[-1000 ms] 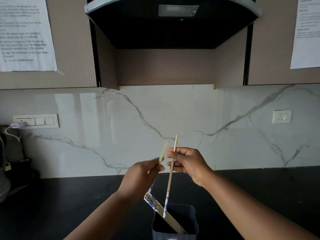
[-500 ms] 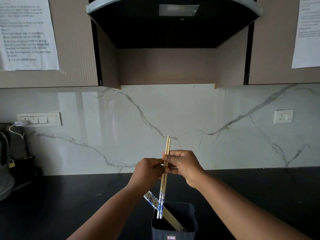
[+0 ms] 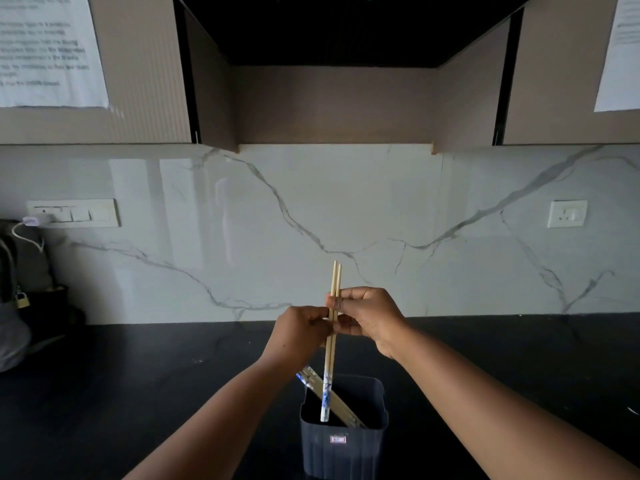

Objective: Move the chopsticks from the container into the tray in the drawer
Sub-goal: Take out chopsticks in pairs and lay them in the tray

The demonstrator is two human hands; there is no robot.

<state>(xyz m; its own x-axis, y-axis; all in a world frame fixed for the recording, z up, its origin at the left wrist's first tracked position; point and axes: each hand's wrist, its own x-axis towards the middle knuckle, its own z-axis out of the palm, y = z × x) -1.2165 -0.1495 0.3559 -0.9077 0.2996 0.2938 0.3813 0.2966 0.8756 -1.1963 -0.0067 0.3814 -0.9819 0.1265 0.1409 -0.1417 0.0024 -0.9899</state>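
Left hand: above the container, fingers curled closed around the chopstick pair.
Chopstick pair: upright, side by side, blue-patterned ends hanging at the container's mouth.
Right hand: above the container, fingers pinched shut on the pair.
Remaining chopsticks: leaning inside the container, towards its left rim.

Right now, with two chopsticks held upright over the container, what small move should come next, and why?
Probably lift the pair straight up, clear of the container. Both hands, left and right, pinch it mid-shaft, and its blue-patterned tips look level with the rim. The drawer is out of view.
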